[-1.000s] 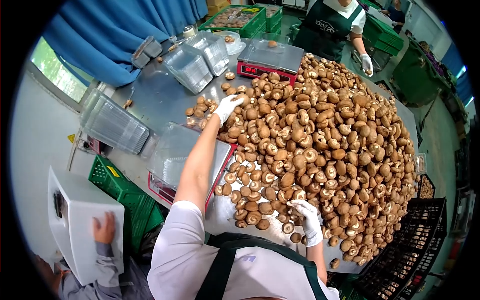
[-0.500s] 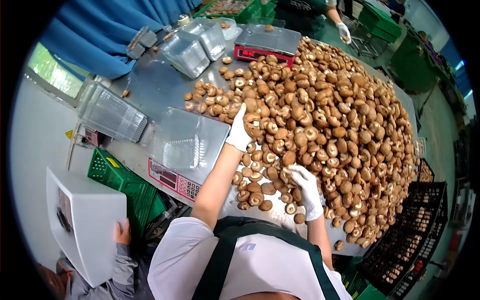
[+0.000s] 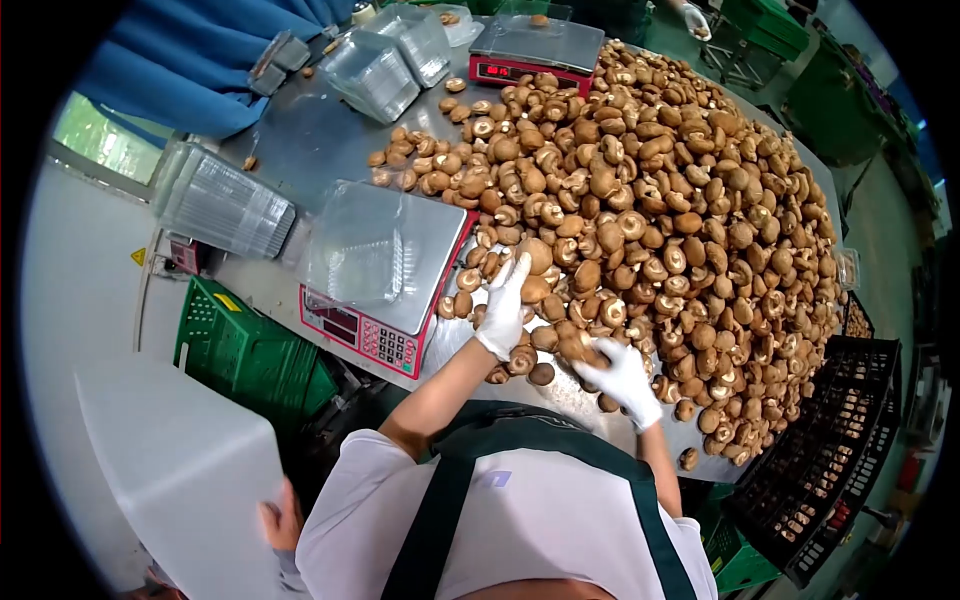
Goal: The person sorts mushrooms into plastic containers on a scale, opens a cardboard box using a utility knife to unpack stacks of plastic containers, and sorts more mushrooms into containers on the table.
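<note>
Brown shiitake mushrooms [image 3: 690,225] lie in a big heap on the metal table. At its near left edge, my left hand [image 3: 505,308] in a white glove is curled around a mushroom [image 3: 536,256], its fingers partly hidden. To the right, my white-gloved right hand [image 3: 622,382] grips a mushroom [image 3: 576,343], slightly blurred by motion. A few loose mushrooms lie between my hands and near the table's front edge. Left of my left hand stands a scale [image 3: 425,265] with a clear plastic tray [image 3: 355,250] on its plate.
A second scale [image 3: 540,50] stands behind the heap. Stacked clear trays [image 3: 225,205] are on the left. Green crates [image 3: 240,340] stand below, beside a person's hand [image 3: 283,515] on a white box [image 3: 190,470]. A black crate [image 3: 830,460] with mushrooms is at right.
My left hand has drawn back toward me from the heap's left side. My right hand has shifted slightly right with a mushroom. The white box at lower left has moved nearer.
</note>
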`<action>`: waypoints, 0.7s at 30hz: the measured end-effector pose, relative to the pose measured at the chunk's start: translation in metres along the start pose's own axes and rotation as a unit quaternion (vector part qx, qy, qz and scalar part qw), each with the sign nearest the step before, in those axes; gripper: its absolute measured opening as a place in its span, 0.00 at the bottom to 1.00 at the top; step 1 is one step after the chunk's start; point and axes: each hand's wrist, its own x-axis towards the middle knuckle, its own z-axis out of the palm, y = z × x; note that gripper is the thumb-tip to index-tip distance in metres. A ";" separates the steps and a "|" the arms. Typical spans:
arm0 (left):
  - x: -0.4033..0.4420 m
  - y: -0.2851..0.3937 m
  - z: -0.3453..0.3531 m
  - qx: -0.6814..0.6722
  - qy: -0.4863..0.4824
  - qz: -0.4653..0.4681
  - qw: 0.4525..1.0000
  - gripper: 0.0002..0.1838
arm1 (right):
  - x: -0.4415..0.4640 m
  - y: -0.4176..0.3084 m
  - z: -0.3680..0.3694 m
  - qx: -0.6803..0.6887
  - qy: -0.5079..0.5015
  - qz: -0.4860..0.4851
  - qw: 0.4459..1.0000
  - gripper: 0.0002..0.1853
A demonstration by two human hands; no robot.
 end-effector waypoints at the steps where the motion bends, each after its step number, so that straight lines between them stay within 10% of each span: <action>1: -0.002 0.002 -0.006 0.001 0.005 0.006 1.000 0.34 | -0.015 0.004 -0.014 -0.019 -0.056 0.016 0.998 0.20; 6: -0.039 0.065 -0.018 0.170 0.100 0.165 0.966 0.24 | -0.107 0.050 -0.057 -0.298 -0.289 0.175 0.893 0.25; 12: -0.044 0.132 -0.106 0.352 0.298 0.369 0.807 0.19 | -0.161 0.081 -0.067 -0.318 -0.395 0.335 0.794 0.28; 16: -0.044 0.145 -0.146 0.625 0.372 0.241 0.643 0.23 | -0.120 0.052 -0.066 -0.264 -0.262 0.230 0.900 0.25; 21: -0.040 0.135 -0.136 0.729 0.328 0.158 0.579 0.24 | -0.046 -0.008 -0.039 -0.136 -0.086 0.049 0.986 0.24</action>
